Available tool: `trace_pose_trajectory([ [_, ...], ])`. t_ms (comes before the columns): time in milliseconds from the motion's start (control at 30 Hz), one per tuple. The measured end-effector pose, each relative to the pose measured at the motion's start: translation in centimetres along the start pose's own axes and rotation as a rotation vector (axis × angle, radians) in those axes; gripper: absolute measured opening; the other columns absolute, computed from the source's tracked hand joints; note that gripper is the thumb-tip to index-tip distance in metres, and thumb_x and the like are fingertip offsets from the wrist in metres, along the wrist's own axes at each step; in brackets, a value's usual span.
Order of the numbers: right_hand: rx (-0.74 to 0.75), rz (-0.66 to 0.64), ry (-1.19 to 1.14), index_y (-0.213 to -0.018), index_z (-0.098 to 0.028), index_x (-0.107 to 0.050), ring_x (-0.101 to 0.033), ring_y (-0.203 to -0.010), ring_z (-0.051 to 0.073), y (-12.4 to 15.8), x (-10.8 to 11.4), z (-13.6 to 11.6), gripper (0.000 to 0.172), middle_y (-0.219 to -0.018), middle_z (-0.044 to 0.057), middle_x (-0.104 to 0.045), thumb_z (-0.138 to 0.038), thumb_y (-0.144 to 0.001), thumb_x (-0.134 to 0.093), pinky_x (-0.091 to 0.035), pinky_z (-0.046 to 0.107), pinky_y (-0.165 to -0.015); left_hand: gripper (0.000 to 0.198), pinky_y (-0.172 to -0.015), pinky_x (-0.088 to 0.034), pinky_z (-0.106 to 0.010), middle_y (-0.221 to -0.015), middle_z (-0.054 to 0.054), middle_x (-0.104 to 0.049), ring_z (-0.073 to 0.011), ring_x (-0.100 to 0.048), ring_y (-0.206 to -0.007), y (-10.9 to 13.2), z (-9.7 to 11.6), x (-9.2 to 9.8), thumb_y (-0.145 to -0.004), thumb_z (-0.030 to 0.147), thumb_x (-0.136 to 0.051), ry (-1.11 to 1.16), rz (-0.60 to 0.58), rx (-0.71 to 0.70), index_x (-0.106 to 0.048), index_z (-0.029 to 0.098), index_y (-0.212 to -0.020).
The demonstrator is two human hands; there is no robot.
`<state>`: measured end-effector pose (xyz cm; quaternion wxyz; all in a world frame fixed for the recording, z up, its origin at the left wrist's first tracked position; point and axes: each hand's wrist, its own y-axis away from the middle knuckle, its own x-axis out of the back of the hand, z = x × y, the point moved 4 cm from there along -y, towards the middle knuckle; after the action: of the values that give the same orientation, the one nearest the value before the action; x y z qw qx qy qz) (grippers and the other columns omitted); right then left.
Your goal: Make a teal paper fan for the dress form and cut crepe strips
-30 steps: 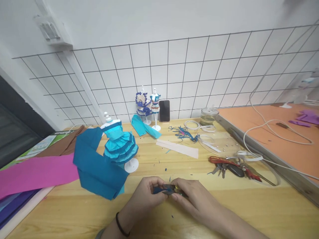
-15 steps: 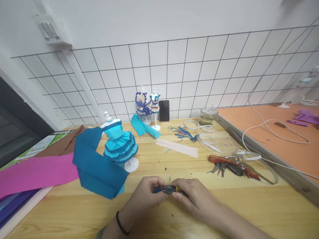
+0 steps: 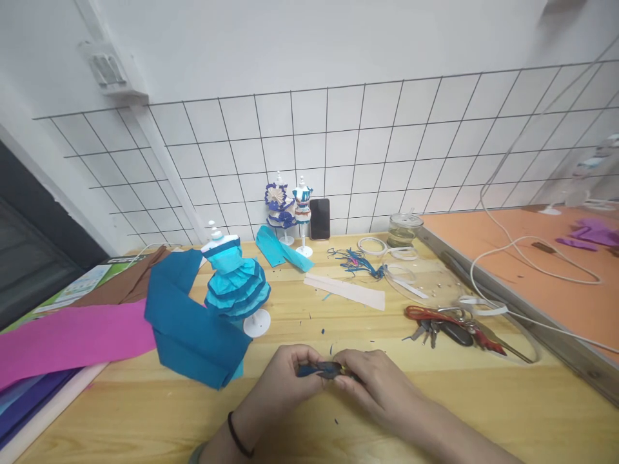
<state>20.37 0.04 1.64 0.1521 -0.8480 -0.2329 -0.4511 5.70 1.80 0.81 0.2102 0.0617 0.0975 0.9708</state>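
My left hand (image 3: pixel 284 380) and my right hand (image 3: pixel 374 383) meet low over the wooden desk (image 3: pixel 483 412). Both pinch a small dark blue folded paper piece (image 3: pixel 319 369) between thumbs and fingertips. A black band circles my left wrist. Just beyond the hands to the left stands a small mannequin with a tiered teal paper dress (image 3: pixel 235 287) on a white foot. A large teal paper sheet (image 3: pixel 188 325) lies folded beside it.
Pink paper (image 3: pixel 72 338) and brown paper (image 3: pixel 120 287) lie at the left. Two small dressed mannequins (image 3: pixel 290 206), a phone (image 3: pixel 320 218) and a glass jar (image 3: pixel 404 229) stand by the wire grid. Keys and red-handled scissors (image 3: pixel 449 325) lie at the right, beside an orange tabletop (image 3: pixel 532 270) with white cable.
The view has tilted slightly, so everything sits a little lower in the picture. My hands stay together on the small blue piece with barely any movement.
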Motion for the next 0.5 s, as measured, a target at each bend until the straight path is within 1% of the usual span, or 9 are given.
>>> trace_pose_trajectory([
  [233, -0.019, 0.011, -0.011, -0.092, -0.021, -0.055, -0.059, -0.073, 0.018, -0.25, 0.15, -0.21, 0.027, -0.08, 0.003, -0.065, -0.04, -0.09, -0.037, -0.037, 0.026, -0.063, 0.007, -0.052, -0.03, -0.021, -0.054, 0.005, -0.052, -0.0081, -0.04, -0.053, -0.17, -0.41, -0.01, -0.06, 0.018, -0.065, 0.007, -0.002, -0.007, -0.06, 0.014, -0.062],
  [333, -0.015, 0.013, -0.006, -0.092, -0.02, -0.055, -0.059, -0.073, 0.018, -0.22, 0.06, -0.28, 0.028, -0.08, 0.003, -0.065, -0.04, -0.09, -0.035, -0.037, 0.026, -0.063, 0.009, -0.053, -0.031, -0.021, -0.056, 0.004, -0.053, -0.0087, -0.042, -0.054, -0.18, -0.56, 0.04, -0.06, 0.02, -0.066, 0.004, 0.002, -0.013, -0.06, 0.013, -0.062],
  [500, 0.0, 0.005, 0.013, -0.093, -0.02, -0.056, -0.06, -0.071, 0.019, -0.06, -0.15, -0.15, 0.03, -0.079, 0.004, -0.066, -0.04, -0.091, -0.034, -0.036, 0.026, -0.062, 0.015, -0.057, -0.034, -0.021, -0.059, 0.003, -0.056, -0.0102, -0.046, -0.059, -0.16, -0.89, 0.02, -0.063, 0.027, -0.068, 0.003, -0.028, -0.018, -0.061, 0.013, -0.066],
])
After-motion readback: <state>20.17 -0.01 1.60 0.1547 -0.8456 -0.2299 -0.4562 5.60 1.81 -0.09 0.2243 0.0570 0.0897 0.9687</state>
